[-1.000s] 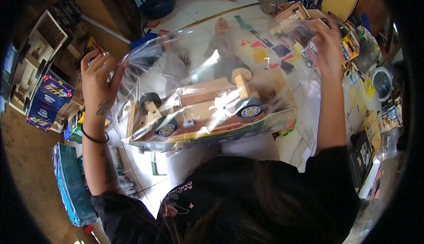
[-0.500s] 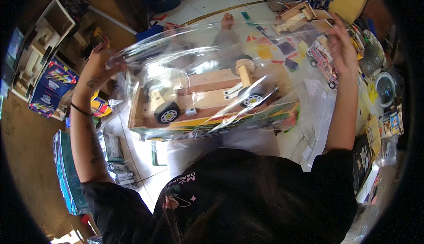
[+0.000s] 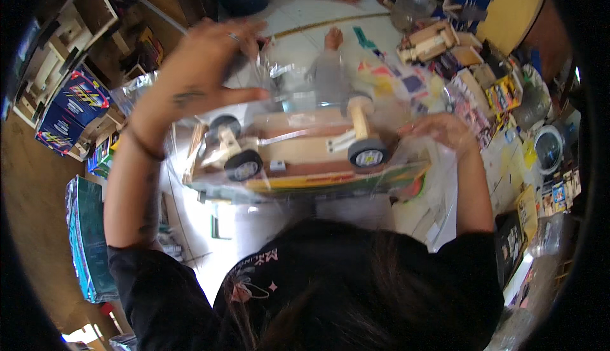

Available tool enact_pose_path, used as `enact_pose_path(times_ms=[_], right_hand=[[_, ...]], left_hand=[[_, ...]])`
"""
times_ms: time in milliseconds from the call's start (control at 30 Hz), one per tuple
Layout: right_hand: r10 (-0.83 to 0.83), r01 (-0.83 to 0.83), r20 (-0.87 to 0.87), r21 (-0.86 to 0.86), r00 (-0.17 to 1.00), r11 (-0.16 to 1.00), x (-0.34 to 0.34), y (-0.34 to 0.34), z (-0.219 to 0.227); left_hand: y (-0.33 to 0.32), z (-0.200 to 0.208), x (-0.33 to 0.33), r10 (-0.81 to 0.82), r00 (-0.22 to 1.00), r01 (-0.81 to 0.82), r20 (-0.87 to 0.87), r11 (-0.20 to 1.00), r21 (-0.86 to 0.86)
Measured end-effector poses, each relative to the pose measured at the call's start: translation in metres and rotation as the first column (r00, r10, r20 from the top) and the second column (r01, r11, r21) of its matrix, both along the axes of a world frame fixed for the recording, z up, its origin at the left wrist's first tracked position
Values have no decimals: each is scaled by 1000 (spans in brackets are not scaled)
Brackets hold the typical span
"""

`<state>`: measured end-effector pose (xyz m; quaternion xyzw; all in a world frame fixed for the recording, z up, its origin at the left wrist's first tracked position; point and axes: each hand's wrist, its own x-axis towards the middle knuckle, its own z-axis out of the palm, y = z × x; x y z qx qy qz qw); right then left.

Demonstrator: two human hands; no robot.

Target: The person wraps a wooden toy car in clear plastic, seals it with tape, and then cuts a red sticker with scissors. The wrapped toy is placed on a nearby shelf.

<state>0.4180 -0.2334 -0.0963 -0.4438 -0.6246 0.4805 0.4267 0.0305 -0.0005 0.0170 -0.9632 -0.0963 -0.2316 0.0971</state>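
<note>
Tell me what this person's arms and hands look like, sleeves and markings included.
Both sleeves are short and black. The left hand has a ring on a finger, with a dark tattoo near the wrist and a thin dark band further up. The right hand is blurred; no band shows on that arm.

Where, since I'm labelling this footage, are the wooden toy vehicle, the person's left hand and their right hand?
Wooden toy vehicle [image 3: 308, 154]: head view, middle of its upturned wooden underside.
Left hand [image 3: 204, 68]: head view, back of the hand.
Right hand [image 3: 446, 131]: head view, back of the blurred hand.
</note>
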Motion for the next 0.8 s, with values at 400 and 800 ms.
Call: enact_pose_path(times_ms=[400,800], right_hand=[[-8,-76,378,207,926,975,-41,58,5],[-218,22,635,302,741,953,-73,49,-12]], left_hand=[[23,-14,46,-38,990,-34,-133,866,-500],[11,3,42,89,996,-92,-24,948,-305]])
